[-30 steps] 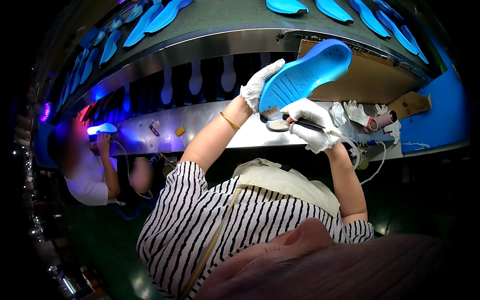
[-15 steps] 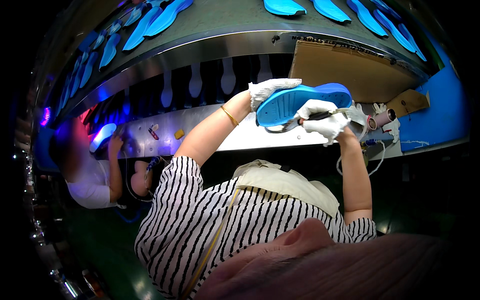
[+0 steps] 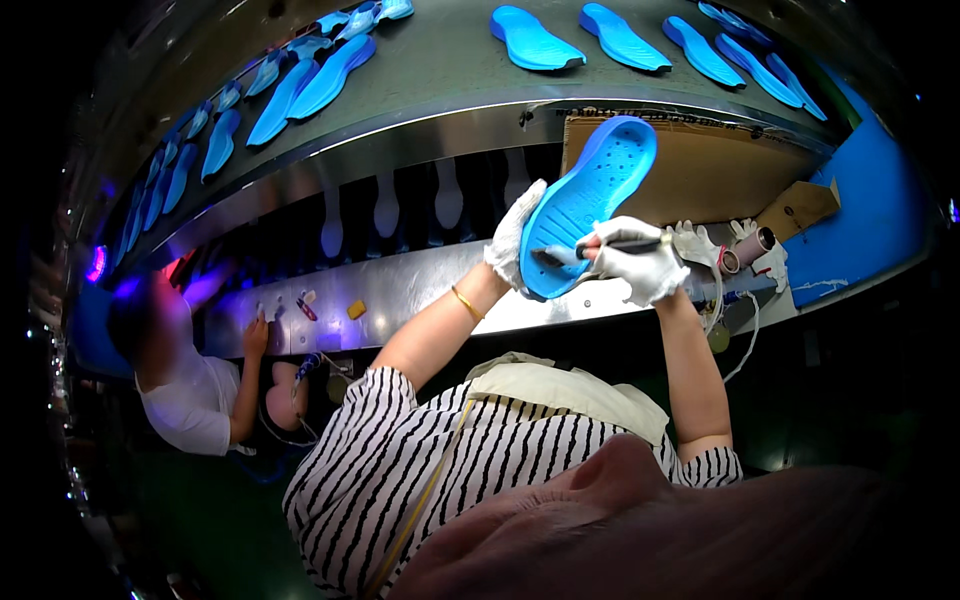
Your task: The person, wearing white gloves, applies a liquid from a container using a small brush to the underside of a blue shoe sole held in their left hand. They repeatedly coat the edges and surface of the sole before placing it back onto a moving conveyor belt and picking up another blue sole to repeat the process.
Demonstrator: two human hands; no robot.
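A blue shoe sole [image 3: 590, 178] stands tilted in front of me, its pitted, ribbed face toward me. My left hand [image 3: 517, 237], in a white knitted glove, grips its left edge near the lower end. In my white-gloved right hand [image 3: 637, 262] is a dark-handled brush [image 3: 568, 254]. The brush's head lies over the lower part of the sole and appears to touch it. My right fingers are closed round the handle, fingertips close to the sole's right edge.
Several blue soles [image 3: 535, 40] lie on the green conveyor belt [image 3: 440, 75] ahead. Behind my hands are a cardboard sheet [image 3: 700, 175] and a metal ledge [image 3: 400, 285]. Spare gloves [image 3: 770, 262] and a spool [image 3: 758, 241] sit at right. A co-worker [image 3: 190, 390] sits at left.
The sole has turned from nearly level to steeply upright, its upper end swinging up. The brush has moved from its lower edge onto its face. The soles on the belt have shifted left.
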